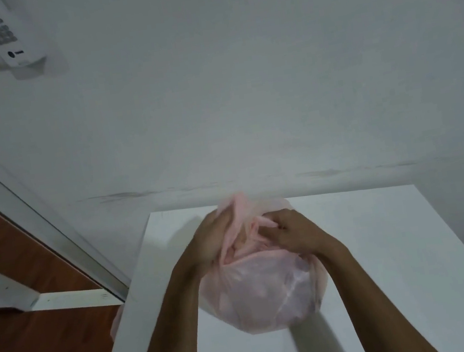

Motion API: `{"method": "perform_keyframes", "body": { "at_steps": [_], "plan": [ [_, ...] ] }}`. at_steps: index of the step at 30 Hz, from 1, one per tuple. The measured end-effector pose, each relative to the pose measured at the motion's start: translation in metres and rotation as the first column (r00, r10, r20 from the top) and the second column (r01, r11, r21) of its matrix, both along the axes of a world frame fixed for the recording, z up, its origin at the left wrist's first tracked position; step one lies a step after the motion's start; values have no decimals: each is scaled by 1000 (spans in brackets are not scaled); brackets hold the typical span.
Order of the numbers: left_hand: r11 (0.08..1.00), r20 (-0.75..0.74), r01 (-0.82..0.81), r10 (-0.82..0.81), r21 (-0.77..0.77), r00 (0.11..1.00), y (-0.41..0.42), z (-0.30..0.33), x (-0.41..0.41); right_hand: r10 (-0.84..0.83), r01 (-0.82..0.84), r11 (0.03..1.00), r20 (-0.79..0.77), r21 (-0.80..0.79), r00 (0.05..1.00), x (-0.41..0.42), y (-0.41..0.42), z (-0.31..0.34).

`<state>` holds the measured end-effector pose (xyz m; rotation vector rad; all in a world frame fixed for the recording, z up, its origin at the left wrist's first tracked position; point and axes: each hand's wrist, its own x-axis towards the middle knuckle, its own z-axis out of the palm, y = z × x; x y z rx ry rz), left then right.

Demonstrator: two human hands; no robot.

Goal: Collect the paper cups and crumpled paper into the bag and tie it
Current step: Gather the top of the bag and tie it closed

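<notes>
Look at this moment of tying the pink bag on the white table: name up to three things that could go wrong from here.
1. Both the left hand and right hand pull on the thin, see-through pink bag; its film might tear at the gathered top.
2. The bag looks full and rounded, so the handles may be too short for a firm knot.
3. The white table is small, and the bag could perhaps roll towards its edge once released.

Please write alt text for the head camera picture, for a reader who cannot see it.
Two hands, the left hand and the right hand, gather the top of a full pink plastic bag on a white table. A remote control hangs on the white wall behind.
</notes>
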<state>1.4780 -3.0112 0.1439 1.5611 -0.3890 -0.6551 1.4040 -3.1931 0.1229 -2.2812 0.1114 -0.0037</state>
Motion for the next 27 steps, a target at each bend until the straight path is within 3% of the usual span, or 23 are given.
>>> {"method": "perform_keyframes", "body": {
  "at_steps": [2, 4, 8, 10, 12, 14, 18, 21, 24, 27],
  "plan": [
    [926, 193, 120, -199, 357, 961, -2, -11, 0, -220, 201, 943, 43, 264, 974, -1, 0, -1],
    [825, 231, 121, -291, 553, 928, -4, -15, -2, -344, 295, 781, -14, 551, 939, -3, -2, 0],
    [802, 297, 129, -359, 583, 885, -9, -20, -8, -241, 182, 472, -72, 862, 968, -1, -3, 6],
    [890, 302, 32, -189, 455, 934, -13, -22, -9, -205, 166, 403, -88, 900, 975, 2, -2, 5],
    [965, 169, -84, 42, 249, 985, -15, -22, -8, -217, 208, 510, -109, 835, 970, 4, -1, 1],
    [982, 45, -136, 131, 131, 990, -15, -21, -9, -236, 263, 613, -145, 745, 961, 4, 2, -3],
    [978, -142, -201, 206, 54, 968, -16, -21, -10, -174, 245, 645, -173, 724, 969, 1, 9, -1],
    [964, -44, -265, 267, 35, 963, -11, -25, -9, -174, 201, 755, -104, 624, 979, -4, 9, 1],
    [982, 145, -182, 187, -49, 972, -10, -23, -15, -109, 124, 765, -63, 632, 992, -10, 8, -1],
    [965, 337, -259, 254, -31, 907, -22, -26, -22, 6, 32, 798, -60, 602, 998, -11, 10, -1]
  ]
}}
